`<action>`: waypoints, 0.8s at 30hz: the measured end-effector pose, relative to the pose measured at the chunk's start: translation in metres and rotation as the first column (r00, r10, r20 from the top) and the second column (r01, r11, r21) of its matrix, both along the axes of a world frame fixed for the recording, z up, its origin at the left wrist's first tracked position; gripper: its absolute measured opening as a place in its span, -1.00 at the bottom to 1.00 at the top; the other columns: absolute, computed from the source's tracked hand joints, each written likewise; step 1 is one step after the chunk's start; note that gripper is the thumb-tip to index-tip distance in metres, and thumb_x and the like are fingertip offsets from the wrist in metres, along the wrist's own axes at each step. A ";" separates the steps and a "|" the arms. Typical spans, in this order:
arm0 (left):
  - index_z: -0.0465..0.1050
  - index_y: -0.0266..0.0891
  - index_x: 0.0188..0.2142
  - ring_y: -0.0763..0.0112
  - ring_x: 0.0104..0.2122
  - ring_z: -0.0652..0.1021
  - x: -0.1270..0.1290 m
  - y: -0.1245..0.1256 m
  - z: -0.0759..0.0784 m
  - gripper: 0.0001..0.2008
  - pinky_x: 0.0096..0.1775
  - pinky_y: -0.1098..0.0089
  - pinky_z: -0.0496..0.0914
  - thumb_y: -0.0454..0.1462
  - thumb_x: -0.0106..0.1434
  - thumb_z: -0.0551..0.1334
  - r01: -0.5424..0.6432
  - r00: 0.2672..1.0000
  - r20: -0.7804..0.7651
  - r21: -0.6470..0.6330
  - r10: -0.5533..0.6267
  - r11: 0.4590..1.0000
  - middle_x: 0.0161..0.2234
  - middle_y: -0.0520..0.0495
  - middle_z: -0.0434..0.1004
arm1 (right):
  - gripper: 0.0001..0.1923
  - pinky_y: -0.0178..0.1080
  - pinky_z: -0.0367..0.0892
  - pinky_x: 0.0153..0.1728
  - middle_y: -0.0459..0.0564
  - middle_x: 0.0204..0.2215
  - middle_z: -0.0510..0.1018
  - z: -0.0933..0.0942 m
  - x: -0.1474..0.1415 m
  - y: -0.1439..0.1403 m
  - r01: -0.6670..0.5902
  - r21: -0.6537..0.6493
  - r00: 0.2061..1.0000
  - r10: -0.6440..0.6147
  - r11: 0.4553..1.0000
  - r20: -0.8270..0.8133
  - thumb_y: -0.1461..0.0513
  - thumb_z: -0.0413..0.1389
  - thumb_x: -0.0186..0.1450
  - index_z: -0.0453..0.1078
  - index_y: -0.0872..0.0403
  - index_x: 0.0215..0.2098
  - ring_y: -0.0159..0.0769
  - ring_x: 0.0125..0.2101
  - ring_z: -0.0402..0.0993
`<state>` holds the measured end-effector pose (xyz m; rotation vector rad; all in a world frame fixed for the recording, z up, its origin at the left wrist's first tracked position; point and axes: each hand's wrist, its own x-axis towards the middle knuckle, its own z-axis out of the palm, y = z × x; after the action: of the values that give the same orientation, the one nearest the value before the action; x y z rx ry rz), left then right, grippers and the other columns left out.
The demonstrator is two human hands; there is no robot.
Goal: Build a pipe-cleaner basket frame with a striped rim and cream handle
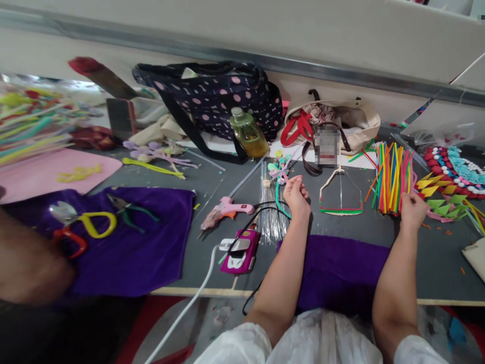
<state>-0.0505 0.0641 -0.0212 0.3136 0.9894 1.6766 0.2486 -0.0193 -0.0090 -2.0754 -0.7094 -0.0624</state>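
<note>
Foreground: white sleeves, cut off by the frame's lower edge.
Left hand (296,194): curled closed, pinching a thin stem of the pipe-cleaner flowers (279,169).
Right hand (413,210): fisted at the coloured sticks (392,177); grip unclear.
Bag label: blurred.

We saw both forearms bare, and the left hand (296,194) and right hand (412,208) were bare too, no rings or watch. At the bottom of the frame, short white sleeves (242,344), crinkly fabric, covered our upper arms.
</note>
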 end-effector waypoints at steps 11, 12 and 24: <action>0.43 -0.29 -0.39 0.69 -0.72 0.20 0.010 -0.005 0.003 -0.74 -0.69 0.59 0.01 -0.21 -0.07 0.35 0.097 0.994 -0.051 0.019 -0.096 0.995 -0.62 0.14 0.27 | -0.76 -0.51 -0.08 -0.84 -0.16 -0.59 0.51 0.031 -0.027 -0.007 -0.187 0.597 0.477 0.603 0.781 -0.639 0.16 0.25 0.00 0.31 0.08 -0.45 -0.62 -0.80 0.07; 0.43 -0.29 -0.39 0.69 -0.72 0.20 0.011 -0.005 0.003 -0.75 -0.69 0.59 0.01 -0.21 -0.07 0.35 0.109 0.992 -0.060 0.021 -0.108 0.994 -0.62 0.13 0.27 | -0.77 -0.51 -0.07 -0.84 -0.14 -0.59 0.52 0.031 -0.030 -0.005 -0.181 0.596 0.521 0.590 0.782 -0.617 0.16 0.24 0.00 0.31 0.09 -0.46 -0.61 -0.80 0.10; 0.43 -0.29 -0.40 0.70 -0.73 0.21 0.012 -0.005 0.003 -0.78 -0.70 0.59 0.02 -0.22 -0.05 0.33 0.150 0.984 -0.098 0.019 -0.147 0.989 -0.61 0.12 0.29 | -0.79 -0.46 0.25 -0.70 -0.02 -0.43 0.60 0.027 -0.050 0.003 -0.290 0.556 0.571 0.607 0.779 -0.552 0.17 0.22 0.02 0.30 0.08 -0.46 -0.37 -0.51 0.51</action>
<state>-0.0389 0.0587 -0.0186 0.4784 0.9908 1.5515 0.1987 -0.0158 0.0182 -1.2683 -0.6435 0.8062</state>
